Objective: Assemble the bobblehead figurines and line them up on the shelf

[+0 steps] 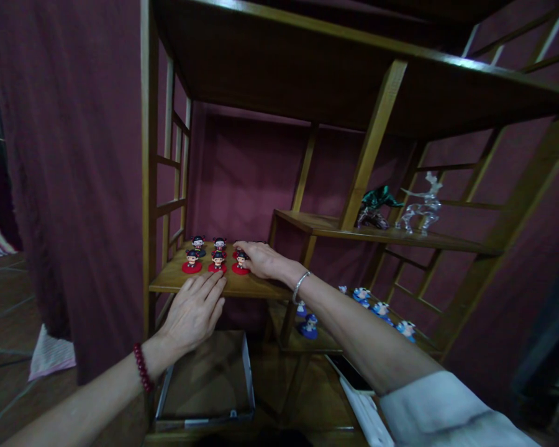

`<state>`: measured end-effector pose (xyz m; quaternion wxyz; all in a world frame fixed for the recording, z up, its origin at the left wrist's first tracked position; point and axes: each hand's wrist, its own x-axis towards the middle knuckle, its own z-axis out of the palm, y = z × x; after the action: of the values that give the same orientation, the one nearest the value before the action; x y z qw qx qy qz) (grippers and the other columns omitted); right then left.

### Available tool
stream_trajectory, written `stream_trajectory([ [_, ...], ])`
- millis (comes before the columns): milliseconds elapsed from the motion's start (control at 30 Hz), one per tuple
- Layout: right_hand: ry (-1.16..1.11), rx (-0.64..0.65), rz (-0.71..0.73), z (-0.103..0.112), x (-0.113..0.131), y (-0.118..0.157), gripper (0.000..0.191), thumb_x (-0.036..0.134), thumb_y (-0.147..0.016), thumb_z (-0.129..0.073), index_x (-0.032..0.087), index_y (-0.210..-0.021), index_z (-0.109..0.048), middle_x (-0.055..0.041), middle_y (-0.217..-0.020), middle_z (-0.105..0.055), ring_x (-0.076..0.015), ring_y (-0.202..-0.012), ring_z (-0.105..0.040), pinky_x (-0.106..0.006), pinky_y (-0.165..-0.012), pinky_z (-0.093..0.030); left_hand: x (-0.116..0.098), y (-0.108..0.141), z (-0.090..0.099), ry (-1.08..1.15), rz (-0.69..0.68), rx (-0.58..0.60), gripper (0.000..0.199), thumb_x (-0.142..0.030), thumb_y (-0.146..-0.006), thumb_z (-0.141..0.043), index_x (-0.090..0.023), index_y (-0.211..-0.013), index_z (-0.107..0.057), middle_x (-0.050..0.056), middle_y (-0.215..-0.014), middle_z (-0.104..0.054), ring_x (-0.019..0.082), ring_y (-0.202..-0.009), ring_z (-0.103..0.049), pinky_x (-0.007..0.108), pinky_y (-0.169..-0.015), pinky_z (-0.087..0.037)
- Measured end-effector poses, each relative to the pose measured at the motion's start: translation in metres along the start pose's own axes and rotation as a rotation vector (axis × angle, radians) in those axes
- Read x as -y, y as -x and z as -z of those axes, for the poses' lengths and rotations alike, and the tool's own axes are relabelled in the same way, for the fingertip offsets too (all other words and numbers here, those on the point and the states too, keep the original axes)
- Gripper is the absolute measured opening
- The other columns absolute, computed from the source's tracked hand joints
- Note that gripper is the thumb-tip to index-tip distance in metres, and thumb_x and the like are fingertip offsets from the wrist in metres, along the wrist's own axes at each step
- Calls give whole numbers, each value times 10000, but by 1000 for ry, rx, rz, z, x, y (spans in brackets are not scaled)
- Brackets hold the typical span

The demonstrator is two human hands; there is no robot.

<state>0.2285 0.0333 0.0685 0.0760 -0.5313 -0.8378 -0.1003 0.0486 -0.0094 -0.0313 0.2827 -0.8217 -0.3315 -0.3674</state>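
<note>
Small doll figurines with black hair buns stand in two rows on a wooden shelf (256, 287). My right hand (263, 261) pinches the front-row right figurine (241, 262), which stands on a red round base. My left hand (193, 310) lies with its fingers stretched out at the shelf's front edge. Its fingertips are just below the front middle figurine (218, 262); whether they touch its base I cannot tell. The front left figurine (192, 261) stands beside it. Two back-row figurines (198, 243) show behind, and my right hand partly hides others.
An open shallow box (209, 379) sits below the shelf. A clear deer figure (422, 208) and a green ornament (377, 205) stand on the raised shelf. Several blue-and-white figurines (381, 310) stand lower right. A wooden upright (375, 143) rises right of centre.
</note>
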Motion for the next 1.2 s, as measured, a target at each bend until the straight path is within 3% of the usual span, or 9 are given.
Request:
stream_trajectory([
  [233,70,-46,-135,29,-9,6,475,75,-748,-494,100,-1218,-438,-156,-1136,-554,-217,-1058,-516,-241,-831,-396,-1,4,0,10,25,26,365,-208,-818,-417,-116,-1164,-491,130,-1202,-517,242,-996,-486,393,-834,-401],
  [367,154,43,-209,37,-7,10,409,31,-712,-504,93,-1116,-531,-167,-1064,-596,-242,-1004,-553,-250,-757,-426,-1,5,0,18,16,11,375,-179,-809,-417,-116,-1173,-478,133,-1165,-535,241,-982,-485,392,-824,-402],
  [500,157,143,-232,29,-7,12,387,55,-721,-509,126,-1099,-548,-151,-1022,-624,-233,-955,-584,-237,-683,-437,1,6,0,21,0,13,389,-157,-801,-413,-116,-1184,-465,135,-1141,-543,244,-984,-484,391,-813,-405],
  [633,127,110,-178,15,-10,9,398,137,-747,-513,165,-1144,-525,-131,-1056,-618,-232,-986,-570,-245,-722,-431,1,6,1,21,-7,17,392,-145,-798,-409,-115,-1185,-463,139,-1133,-545,248,-976,-488,395,-802,-410],
  [800,132,115,-173,4,-10,5,410,115,-740,-487,221,-1132,-540,-105,-1041,-629,-221,-953,-586,-243,-693,-421,2,7,0,35,-10,-7,406,-136,-791,-406,-132,-1194,-456,135,-1119,-553,240,-956,-500,395,-804,-414],
  [967,149,108,-175,2,-12,3,302,135,-726,-513,193,-1007,-608,-108,-944,-658,-212,-884,-607,-216,-636,-394,3,7,0,25,-17,-17,406,-133,-788,-407,-132,-1191,-460,135,-1115,-556,241,-958,-501,397,-810,-410],
  [1200,135,166,-237,10,-10,8,293,87,-707,-529,164,-975,-621,-105,-935,-660,-185,-862,-609,-199,-638,-384,4,8,-1,19,-25,0,421,-125,-784,-402,-122,-1202,-447,141,-1131,-549,242,-953,-500,401,-809,-409],
])
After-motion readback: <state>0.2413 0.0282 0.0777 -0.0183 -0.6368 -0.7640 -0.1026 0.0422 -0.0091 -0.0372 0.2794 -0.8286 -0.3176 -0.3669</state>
